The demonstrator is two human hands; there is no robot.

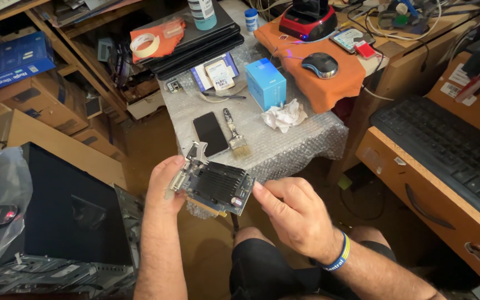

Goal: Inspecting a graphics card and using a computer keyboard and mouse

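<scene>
I hold a small computer expansion card with a black finned heatsink and a metal bracket above my lap. My left hand grips its bracket end, thumb near the bracket's top. My right hand, with a blue and yellow wristband, pinches the card's right corner. Just beyond the card, on a table covered in bubble wrap, lie a black phone and a paintbrush.
On the table are a blue box, crumpled tissue, a stack of black laptops, tape roll and a mouse on orange cloth. A black computer case lies at left. A keyboard rests on a wooden desk at right.
</scene>
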